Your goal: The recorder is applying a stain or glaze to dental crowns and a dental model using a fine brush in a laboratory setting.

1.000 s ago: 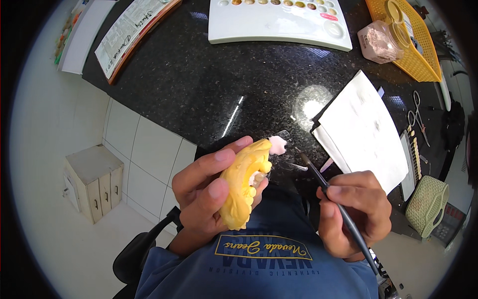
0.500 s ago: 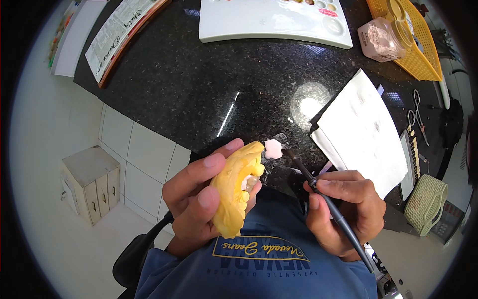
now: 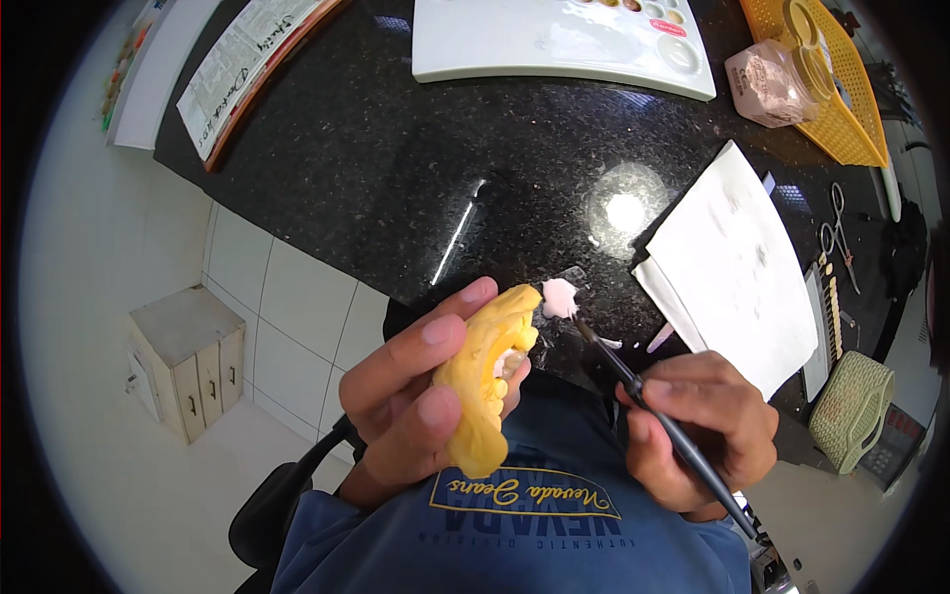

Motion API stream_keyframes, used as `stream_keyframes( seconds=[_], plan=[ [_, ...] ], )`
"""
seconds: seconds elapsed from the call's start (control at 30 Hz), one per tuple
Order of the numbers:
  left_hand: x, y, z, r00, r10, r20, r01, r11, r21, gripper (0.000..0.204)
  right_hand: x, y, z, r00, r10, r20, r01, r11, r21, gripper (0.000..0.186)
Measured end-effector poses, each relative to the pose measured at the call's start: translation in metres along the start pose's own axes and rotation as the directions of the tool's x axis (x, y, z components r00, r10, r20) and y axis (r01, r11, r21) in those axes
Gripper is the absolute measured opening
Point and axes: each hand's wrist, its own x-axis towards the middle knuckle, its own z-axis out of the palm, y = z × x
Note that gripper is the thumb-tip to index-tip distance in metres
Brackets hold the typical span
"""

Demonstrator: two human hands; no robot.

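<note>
In the head view, my left hand point(image 3: 396, 391) grips a yellow dental model point(image 3: 473, 386), fingers wrapped around it, with a pale tooth piece point(image 3: 507, 364) set among its yellow teeth. Between the fingers of my right hand point(image 3: 717, 426) is a slim dark brush point(image 3: 693, 457), angled up to the left, its bristles at the lower right edge of a pink blob of paste point(image 3: 558, 297) on the black counter point(image 3: 376, 198). The model's upper tip lies close beside that blob in the picture. A folded white paper point(image 3: 732, 267) lies to the right of the brush.
Behind are a white well palette point(image 3: 554, 54), a jar of pink powder point(image 3: 754, 89) and a yellow basket point(image 3: 859, 119). Scissors point(image 3: 839, 228), a tooth shade strip point(image 3: 831, 307) and a green basket point(image 3: 851, 411) sit at right; a papered board point(image 3: 237, 69) at upper left, a small cabinet point(image 3: 188, 366) lower left.
The brush has moved leftward from the bare counter beside the pink blob to its edge. My left hand and the model have shifted slightly, and the view has moved a little.
</note>
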Motion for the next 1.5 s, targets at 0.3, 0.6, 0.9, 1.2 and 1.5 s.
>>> stream_keyframes(
  seconds=[0.3,0.6,0.9,1.2,1.5],
  plan=[
    [-0.004,0.006,0.008,0.998,-0.049,-0.033,0.05,0.999,0.015,0.068,-0.006,-0.001,0.008,0.982,-0.185,0.046,0.179,0.977,0.114,0.016],
    [-0.001,0.008,0.006,0.999,-0.045,-0.026,0.045,0.998,0.035,0.069,-0.002,0.002,0.009,0.968,-0.237,0.083,0.23,0.969,0.086,0.018],
    [-0.004,0.007,0.001,0.999,-0.048,0.022,0.048,0.999,0.011,0.068,-0.002,0.003,0.008,0.961,-0.254,0.111,0.248,0.967,0.061,0.02],
    [-0.002,0.009,0.004,0.999,-0.05,0.007,0.049,0.999,0.011,0.065,-0.003,0.003,0.008,0.963,-0.248,0.105,0.243,0.968,0.059,0.021],
    [-0.001,0.011,-0.004,0.989,-0.121,0.083,0.13,0.985,-0.114,0.065,-0.003,0.004,0.008,0.958,-0.267,0.106,0.262,0.963,0.059,0.022]
  ],
)
